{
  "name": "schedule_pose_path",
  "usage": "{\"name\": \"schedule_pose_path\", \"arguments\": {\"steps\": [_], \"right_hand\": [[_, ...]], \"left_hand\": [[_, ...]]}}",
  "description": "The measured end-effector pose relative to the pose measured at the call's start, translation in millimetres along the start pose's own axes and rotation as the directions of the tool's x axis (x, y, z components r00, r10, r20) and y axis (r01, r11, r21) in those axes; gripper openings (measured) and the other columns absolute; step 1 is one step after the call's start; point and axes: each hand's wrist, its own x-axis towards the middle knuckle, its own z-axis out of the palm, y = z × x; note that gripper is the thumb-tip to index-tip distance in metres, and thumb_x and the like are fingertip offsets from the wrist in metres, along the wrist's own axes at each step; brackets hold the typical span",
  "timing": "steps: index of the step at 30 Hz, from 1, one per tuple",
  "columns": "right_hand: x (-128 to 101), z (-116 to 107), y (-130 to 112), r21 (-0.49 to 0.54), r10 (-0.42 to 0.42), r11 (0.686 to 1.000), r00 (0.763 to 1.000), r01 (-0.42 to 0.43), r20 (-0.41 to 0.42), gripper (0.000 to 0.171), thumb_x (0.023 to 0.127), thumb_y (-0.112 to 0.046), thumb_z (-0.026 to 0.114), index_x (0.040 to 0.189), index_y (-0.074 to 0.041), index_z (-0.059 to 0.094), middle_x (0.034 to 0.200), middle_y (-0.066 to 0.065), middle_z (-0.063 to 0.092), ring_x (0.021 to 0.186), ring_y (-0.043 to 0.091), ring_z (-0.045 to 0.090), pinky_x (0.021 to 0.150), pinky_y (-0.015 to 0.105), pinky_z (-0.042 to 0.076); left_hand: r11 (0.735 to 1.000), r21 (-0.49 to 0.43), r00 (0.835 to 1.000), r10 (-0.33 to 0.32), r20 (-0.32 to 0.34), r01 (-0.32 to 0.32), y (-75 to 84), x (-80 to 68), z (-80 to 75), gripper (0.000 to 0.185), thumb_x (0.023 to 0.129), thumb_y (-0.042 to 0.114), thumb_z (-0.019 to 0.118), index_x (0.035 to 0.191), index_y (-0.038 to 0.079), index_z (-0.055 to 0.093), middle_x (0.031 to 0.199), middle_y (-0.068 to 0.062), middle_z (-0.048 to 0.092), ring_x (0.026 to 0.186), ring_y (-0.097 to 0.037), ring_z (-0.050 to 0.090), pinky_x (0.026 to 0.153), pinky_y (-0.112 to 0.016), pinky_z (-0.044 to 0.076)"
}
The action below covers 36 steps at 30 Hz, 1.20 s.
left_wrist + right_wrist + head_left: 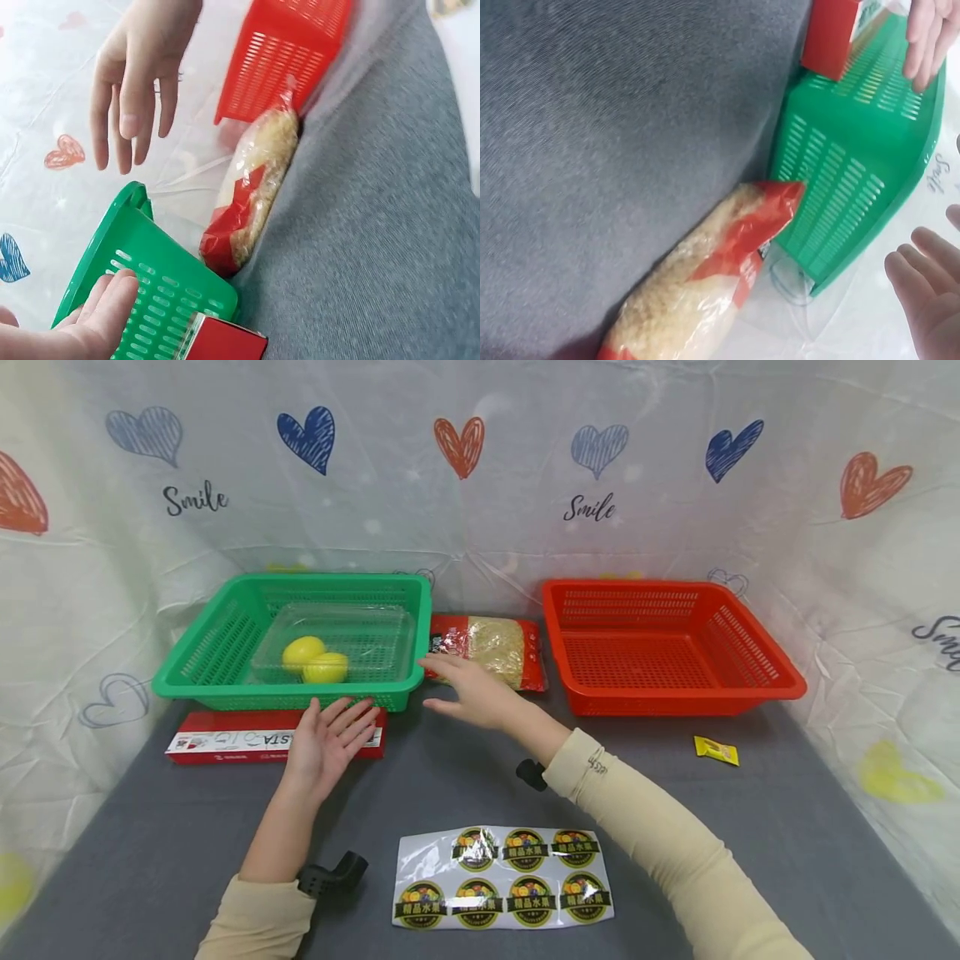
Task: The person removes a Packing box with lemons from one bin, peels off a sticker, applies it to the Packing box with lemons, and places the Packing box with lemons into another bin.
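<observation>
At far left, red box (273,742): lies flat on the grey worktop (787,827), pressed along the front wall of the green basket (225,643).
Green basket: holds a clear tray (375,639) with two yellow lemons (315,662) inside.
Left hand (330,745): fingers straight and spread, holding nothing, hovering over the box's right end just before the basket's front rim.
Right hand (472,693): fingers relaxed and wide, empty, at the basket's right corner, beside the red-and-clear bag of grain (491,650).
Doing it well: I judge that taking the basket by two opposite rims and keeping it level would keep the lemons from rolling.
Red basket (660,643): well right of the bag, nothing visible in it.
Near edge: sticker sheet (502,877).
</observation>
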Motion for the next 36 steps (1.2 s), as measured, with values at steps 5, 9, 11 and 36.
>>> {"name": "schedule_pose_path", "arguments": {"steps": [5,9,11,36], "right_hand": [[6,4,-4,0.017,0.002,1.0,1.0,-0.002,0.003,0.058,0.087,-0.03,0.063,0.137,-0.01,0.041,0.14,0.01,0.04,0.128,0.022,0.037,0.104,0.035,0.032],[11,6,-6,0.026,0.008,1.0,1.0,-0.008,0.001,0.057,0.087,-0.028,0.063,0.137,-0.01,0.041,0.14,0.01,0.04,0.129,0.021,0.036,0.104,0.034,0.031],[13,7,-8,0.022,0.004,1.0,1.0,-0.004,-0.006,0.057,0.087,-0.029,0.063,0.137,-0.009,0.042,0.139,0.009,0.041,0.129,0.02,0.036,0.104,0.033,0.031],[41,14,-32,0.074,-0.001,0.997,0.999,-0.003,0.048,0.056,0.09,-0.028,0.059,0.138,-0.008,0.039,0.14,0.007,0.04,0.13,0.017,0.034,0.105,0.028,0.028]], "left_hand": [[0.986,-0.166,1.0,0.003,0.003,-0.003,-1.0,2.4,-4.4,0.065,0.099,0.044,0.023,0.147,0.009,-0.004,0.152,-0.011,0.01,0.135,-0.027,0.021,0.105,-0.034,0.025],[0.935,-0.353,1.0,-0.01,-0.004,0.008,-1.8,5.5,-6.2,0.063,0.099,0.043,0.024,0.148,0.012,-0.001,0.152,-0.007,0.009,0.136,-0.025,0.019,0.107,-0.033,0.022],[0.894,-0.448,1.0,-0.023,-0.021,0.011,-1.9,7.1,-6.2,0.063,0.098,0.042,0.027,0.148,0.014,0.0,0.152,-0.005,0.01,0.137,-0.024,0.019,0.108,-0.033,0.021],[0.695,-0.714,0.969,-0.224,-0.103,0.085,7.8,24.1,1.2,0.059,0.094,0.034,0.05,0.142,0.023,0.018,0.14,0.002,0.024,0.134,-0.016,0.02,0.106,-0.032,0.028]]}}
